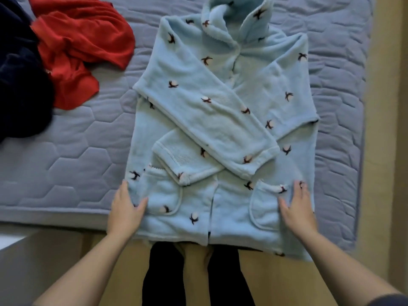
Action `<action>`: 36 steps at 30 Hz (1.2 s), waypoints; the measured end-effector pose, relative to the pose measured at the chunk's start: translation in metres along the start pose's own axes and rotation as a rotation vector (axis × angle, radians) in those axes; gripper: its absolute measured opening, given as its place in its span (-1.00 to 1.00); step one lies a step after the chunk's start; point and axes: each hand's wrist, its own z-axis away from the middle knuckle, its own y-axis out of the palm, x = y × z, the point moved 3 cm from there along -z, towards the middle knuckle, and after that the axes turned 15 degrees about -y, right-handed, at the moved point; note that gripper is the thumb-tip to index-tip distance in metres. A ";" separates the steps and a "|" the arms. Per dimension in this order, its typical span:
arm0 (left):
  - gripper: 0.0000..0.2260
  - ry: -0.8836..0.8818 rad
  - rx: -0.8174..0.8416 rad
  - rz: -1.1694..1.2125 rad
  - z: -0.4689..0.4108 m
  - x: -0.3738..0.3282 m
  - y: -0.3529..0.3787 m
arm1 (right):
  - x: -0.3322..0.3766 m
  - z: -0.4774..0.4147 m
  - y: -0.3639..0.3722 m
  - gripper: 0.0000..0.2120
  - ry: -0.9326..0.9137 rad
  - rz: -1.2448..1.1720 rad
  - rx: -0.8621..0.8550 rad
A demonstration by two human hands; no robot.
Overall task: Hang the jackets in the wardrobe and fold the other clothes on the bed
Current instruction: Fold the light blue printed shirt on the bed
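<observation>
Far upper left of frame: a dark navy garment [19, 85], bunched, w/ a red garment [75, 47] crumpled against it. Both are unfolded, prob. parked there as the waiting pile. Under everything is the quilted grey-blue bed [66, 173], the flat surface for folding.

Lower left-centre: left hand [127, 208], fingers straight, thumb spread, lying flat on the outer edge of the pale blue fleece top [254, 89] by one pocket [163, 195]. It holds nothing; looks like pressing/smoothing.

Centre: the fleece top lies front-up, collar toward top of frame, hem hanging a bit over the bed's near edge. Both sleeves are folded in & cross over the front: one sleeve [205, 120] runs diagonally on top, the other cuff [176, 160] sits beneath it. That narrows the piece to a rectangle, so this fold looks abt halfway.

Lower right-centre: right hand [298, 208], also flat & spread, on the fabric beside the other pocket [265, 206]. The hands sit at matching spots near the hem, one per side. My read: set to bring the bottom up toward the collar evenly. Fleece looks thick, so the sleeves may slip.
</observation>
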 end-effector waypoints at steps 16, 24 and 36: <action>-0.82 -0.518 0.259 0.434 0.071 0.097 -0.029 | -0.065 0.142 -0.007 -0.72 0.680 -0.683 -0.082; -0.76 -0.640 0.420 0.546 0.142 0.099 -0.107 | -0.025 0.224 -0.070 -0.83 0.800 -0.860 -0.021; -0.85 -0.138 0.409 1.227 0.094 -0.211 -0.252 | 0.119 0.015 -0.304 -0.75 0.272 -1.409 -0.523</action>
